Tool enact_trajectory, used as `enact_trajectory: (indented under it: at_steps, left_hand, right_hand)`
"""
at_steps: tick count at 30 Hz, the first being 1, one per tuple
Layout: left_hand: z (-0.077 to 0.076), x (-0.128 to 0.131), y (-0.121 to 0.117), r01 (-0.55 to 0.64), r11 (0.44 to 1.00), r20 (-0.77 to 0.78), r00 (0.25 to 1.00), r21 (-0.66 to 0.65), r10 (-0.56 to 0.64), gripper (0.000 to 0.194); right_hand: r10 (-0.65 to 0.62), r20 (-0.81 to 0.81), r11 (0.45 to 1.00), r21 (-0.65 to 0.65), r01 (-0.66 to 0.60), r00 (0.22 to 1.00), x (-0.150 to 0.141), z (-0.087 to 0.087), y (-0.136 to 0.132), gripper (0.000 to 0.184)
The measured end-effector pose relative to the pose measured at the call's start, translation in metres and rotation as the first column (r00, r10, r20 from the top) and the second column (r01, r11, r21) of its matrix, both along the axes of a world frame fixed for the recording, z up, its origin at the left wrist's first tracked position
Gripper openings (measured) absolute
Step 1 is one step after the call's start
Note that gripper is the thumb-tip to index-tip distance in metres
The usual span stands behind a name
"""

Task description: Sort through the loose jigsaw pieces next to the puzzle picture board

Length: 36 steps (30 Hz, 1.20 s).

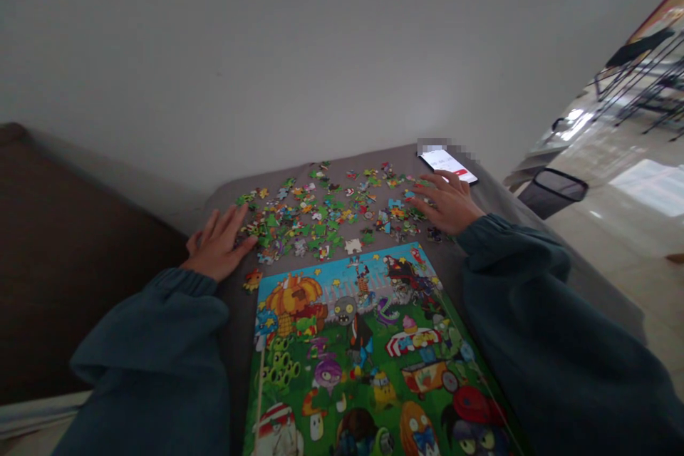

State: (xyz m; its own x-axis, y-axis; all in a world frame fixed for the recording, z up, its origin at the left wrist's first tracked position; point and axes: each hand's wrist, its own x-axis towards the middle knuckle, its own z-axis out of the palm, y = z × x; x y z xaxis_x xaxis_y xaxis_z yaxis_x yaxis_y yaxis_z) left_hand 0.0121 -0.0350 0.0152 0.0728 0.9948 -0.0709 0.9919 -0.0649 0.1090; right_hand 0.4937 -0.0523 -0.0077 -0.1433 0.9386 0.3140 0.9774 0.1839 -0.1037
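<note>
Resting left hand [218, 246] beside jigsaw pieces [320, 210], right hand [446, 203] near phone [447, 165], text unreadable

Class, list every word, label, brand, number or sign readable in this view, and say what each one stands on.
Smartphone screen: small lines of text and a red mark, too small to read.
Jigsaw puzzle picture: no readable words, brand or numbers.
</note>
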Motion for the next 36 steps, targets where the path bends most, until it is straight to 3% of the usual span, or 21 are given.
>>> enact_trajectory:
  at_steps: [5, 10, 14, 20, 26, 31, 36]
  left_hand:
    - [-0.003, 0.012, 0.004, -0.127, 0.991, 0.021, 0.992, 0.030, 0.126, 0.086]
    - [-0.008, 0.004, 0.005, -0.099, 0.995, -0.006, 0.995, -0.026, 0.099, 0.092]
    - [-0.006, 0.002, 0.005, -0.077, 0.997, -0.049, 0.996, 0.000, 0.076, 0.081]
    - [-0.006, 0.025, -0.005, 0.134, 0.990, -0.114, 0.984, -0.040, -0.138, 0.072]
    - [-0.012, 0.057, -0.021, 0.379, 0.925, -0.122, 0.917, -0.027, -0.380, 0.072]
    - [-0.015, 0.073, -0.029, 0.405, 0.909, -0.111, 0.903, -0.099, -0.415, 0.071]
    - [-0.015, 0.077, -0.032, 0.415, 0.906, -0.119, 0.899, -0.083, -0.422, 0.062]
  right_hand:
    - [0.008, -0.008, 1.000, 0.002, -0.007, 1.000, 0.000, -0.001, 0.000, 0.046]
    - [0.010, -0.006, 0.999, 0.031, -0.010, 1.000, 0.002, -0.005, 0.001, 0.045]
    - [0.020, -0.005, 0.999, 0.043, -0.019, 1.000, 0.003, -0.007, 0.003, 0.043]
    - [0.032, 0.001, 0.999, 0.015, -0.032, 0.999, 0.004, -0.006, 0.003, 0.041]
    - [0.047, -0.018, 0.999, 0.004, -0.047, 0.999, 0.003, -0.003, 0.003, 0.040]
    - [0.050, -0.025, 0.999, -0.016, -0.050, 0.998, 0.000, -0.001, 0.002, 0.040]
    - [0.063, -0.022, 0.998, -0.009, -0.063, 0.998, 0.001, -0.002, 0.002, 0.040]
